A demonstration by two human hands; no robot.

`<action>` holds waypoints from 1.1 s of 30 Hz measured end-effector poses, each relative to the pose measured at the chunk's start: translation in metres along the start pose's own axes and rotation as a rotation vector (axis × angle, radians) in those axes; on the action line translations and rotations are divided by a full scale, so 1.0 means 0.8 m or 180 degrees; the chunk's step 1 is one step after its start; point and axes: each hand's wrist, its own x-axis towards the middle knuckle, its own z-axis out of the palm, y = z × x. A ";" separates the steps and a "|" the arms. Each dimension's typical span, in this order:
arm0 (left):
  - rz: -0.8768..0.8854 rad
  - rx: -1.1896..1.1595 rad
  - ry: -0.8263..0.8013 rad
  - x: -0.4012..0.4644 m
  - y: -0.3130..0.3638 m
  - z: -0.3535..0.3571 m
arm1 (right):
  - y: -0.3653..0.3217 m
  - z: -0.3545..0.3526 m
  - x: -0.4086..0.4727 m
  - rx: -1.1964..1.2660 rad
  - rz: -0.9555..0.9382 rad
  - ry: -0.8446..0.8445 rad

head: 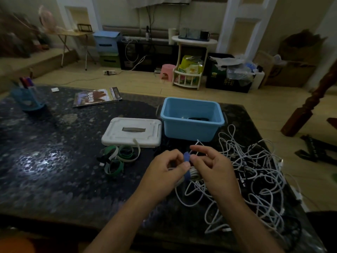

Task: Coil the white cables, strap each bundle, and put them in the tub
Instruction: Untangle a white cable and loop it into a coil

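While both hands work just in front of the blue tub point(191, 128), the scene reads from left to right across the dark table point(54, 170). Far left of the tub stands a blue pen holder point(27, 99) with markers; nearer the tub, toward the far edge, lies a magazine point(97, 97). Just left of the tub rests its white lid point(132, 133), handle up, and in front of the lid lies a heap of green and white straps point(118, 157). Directly before the tub, the left hand point(164, 172) grips a coiled bundle of white cable point(193, 175), thumb pressed against a blue strap point(187, 161) that wraps the bundle. The right hand point(213, 167) pinches the free upper end of that strap between thumb and forefinger, its other fingers loosely spread. Inside the tub, something dark and a bit of white cable show at the bottom; what exactly cannot be told. Right of the tub and of the hands sprawls a loose tangle of white cables point(255, 176), reaching to the table's right edge.
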 end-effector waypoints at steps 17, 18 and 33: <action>-0.0697 -0.0731 -0.0315 0.005 0.015 -0.005 | 0.010 -0.003 0.003 -0.0498 -0.0194 0.0183; -0.0750 -0.0778 -0.0336 0.004 0.016 -0.006 | 0.010 -0.002 0.002 -0.0551 -0.0258 0.0218; -0.1271 -0.0836 -0.0397 0.003 0.028 -0.012 | 0.008 0.004 -0.004 -0.0864 -0.0473 0.0367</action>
